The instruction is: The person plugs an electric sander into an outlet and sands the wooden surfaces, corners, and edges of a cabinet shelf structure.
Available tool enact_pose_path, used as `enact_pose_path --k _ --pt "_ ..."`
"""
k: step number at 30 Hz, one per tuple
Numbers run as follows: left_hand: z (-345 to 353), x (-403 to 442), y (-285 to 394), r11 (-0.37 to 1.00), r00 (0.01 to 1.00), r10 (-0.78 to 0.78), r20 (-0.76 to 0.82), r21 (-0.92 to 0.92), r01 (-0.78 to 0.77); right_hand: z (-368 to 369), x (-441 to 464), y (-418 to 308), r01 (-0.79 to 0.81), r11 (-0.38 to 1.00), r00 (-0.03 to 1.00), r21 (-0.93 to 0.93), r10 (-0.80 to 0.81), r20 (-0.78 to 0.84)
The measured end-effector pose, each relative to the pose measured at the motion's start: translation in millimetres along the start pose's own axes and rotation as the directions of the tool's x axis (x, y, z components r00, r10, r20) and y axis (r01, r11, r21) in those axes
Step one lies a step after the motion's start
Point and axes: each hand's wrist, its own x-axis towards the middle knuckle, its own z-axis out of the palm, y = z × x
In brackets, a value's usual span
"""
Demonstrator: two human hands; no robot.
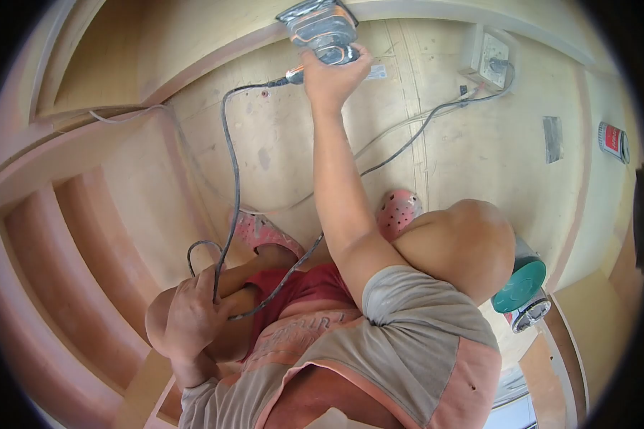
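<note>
My right hand is wrapped round the body of a dust-coated electric sander with orange trim. The sander's pad rests against the pale surface at the curved edge of the panel, at the top of the view. From its rear a black power cord loops down to my left hand. That hand is closed round the cord, close to my bent left knee. Its fingertips are partly hidden.
A socket box with a plug in it stands at upper right, its cable crossing the dusty floor. A sandpaper piece, a red-labelled can, a green lid and another can lie to the right. Shelf recesses line the left.
</note>
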Motion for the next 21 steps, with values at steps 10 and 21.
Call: enact_pose_path --k 10,21 --pt "-9 2 9 0.995 0.997 -0.007 -0.083 0.095 0.015 2 -3 28 -0.015 0.999 1.0 0.049 0.016 -0.019" --pt "-9 19 20 0.996 0.999 0.015 0.028 0.086 -0.017 -61 80 -10 0.109 0.994 0.986 -0.027 -0.112 -0.121"
